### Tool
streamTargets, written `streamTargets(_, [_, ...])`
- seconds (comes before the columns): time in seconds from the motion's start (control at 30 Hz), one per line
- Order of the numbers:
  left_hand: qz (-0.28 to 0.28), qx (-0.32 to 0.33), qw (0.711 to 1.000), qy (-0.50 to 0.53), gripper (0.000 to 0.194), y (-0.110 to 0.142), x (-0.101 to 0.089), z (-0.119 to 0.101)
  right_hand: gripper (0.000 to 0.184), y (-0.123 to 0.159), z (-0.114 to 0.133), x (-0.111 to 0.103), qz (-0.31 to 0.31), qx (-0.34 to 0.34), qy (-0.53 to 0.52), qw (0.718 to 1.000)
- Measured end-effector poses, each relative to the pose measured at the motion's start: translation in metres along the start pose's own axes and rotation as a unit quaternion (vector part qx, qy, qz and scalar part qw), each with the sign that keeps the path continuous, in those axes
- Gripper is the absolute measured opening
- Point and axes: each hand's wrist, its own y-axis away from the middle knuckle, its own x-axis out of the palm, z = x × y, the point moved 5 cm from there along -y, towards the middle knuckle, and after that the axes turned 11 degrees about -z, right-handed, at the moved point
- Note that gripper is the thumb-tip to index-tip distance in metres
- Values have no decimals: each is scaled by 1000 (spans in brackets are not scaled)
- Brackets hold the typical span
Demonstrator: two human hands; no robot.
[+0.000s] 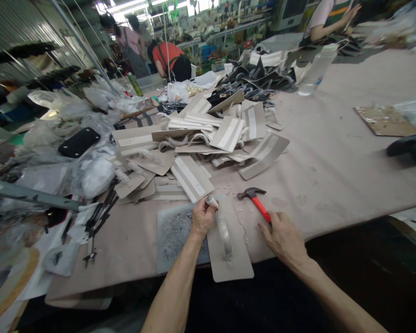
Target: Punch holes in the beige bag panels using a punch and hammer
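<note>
My left hand (203,217) is closed, pinching a short whitish cylinder (211,201) with a dark round end; its exact kind is unclear. Under and beside it lies a beige panel (234,270) with rounded corners and a clear-wrapped handle (224,236) along its middle. The panel overlaps a grey, worn slab (173,238) and reaches past the table's front edge. On the right, my right hand (286,238) has its fingers around the end of the red grip of a claw hammer (260,206). The hammer's head points away, just above or on the table.
A heap of similar beige panels (194,178) covers the table (333,162) beyond my hands. Clear plastic bags (97,175) and a caliper-like tool (90,249) lie left. A water bottle (317,71) and a brown board (384,121) are on the right. Several people are farther back.
</note>
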Motion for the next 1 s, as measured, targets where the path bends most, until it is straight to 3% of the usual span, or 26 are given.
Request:
streamTargets(0.17, [10, 37, 998, -49, 20, 1, 2, -8, 24, 3, -27, 14, 86, 42, 19, 995])
streamTargets(0.27, [30, 74, 993, -89, 18, 1, 4, -14, 12, -1, -28, 17, 180, 155, -133, 962])
streamTargets(0.3, [37, 86, 991, -100, 19, 1, 4, -15, 10, -1, -24, 18, 220, 204, -221, 928])
streamTargets(0.4, [59, 114, 984, -123, 19, 0, 6, -16, 8, -2, -3, 8, 309, 332, -443, 773])
streamTargets(0.43, [66, 121, 982, -129, 19, 0, 6, -16, 9, -5, 4, 0, 310, 349, -475, 746])
streamTargets(0.47, [74, 128, 980, -133, 18, -1, 6, -16, 12, -9, 11, -10, 296, 344, -487, 746])
streamTargets(0.5, [82, 133, 978, -137, 18, -1, 6, -15, 16, -16, 16, -23, 261, 321, -483, 771])
streamTargets(0.6, [102, 141, 974, -142, 17, -3, 6, -16, 31, -36, 31, -65, 95, 171, -404, 894])
streamTargets(0.67, [110, 143, 973, -144, 16, -3, 6, -16, 32, -41, 42, -84, 8, 62, -305, 950])
streamTargets(0.7, [112, 145, 972, -145, 15, -3, 5, -16, 30, -40, 48, -87, -4, 13, -253, 967])
streamTargets(0.77, [113, 151, 971, -147, 14, -2, 5, -16, 24, -38, 56, -83, 34, -69, -155, 985])
streamTargets(0.87, [108, 157, 971, -147, 15, -1, 4, -14, 18, -43, 61, -89, 96, -138, -76, 983])
streamTargets(0.93, [108, 159, 971, -144, 15, -1, 4, -13, 21, -55, 64, -119, 37, -147, -100, 983])
streamTargets(1.0, [108, 160, 971, -143, 14, -1, 4, -14, 26, -67, 66, -159, -90, -118, -169, 974])
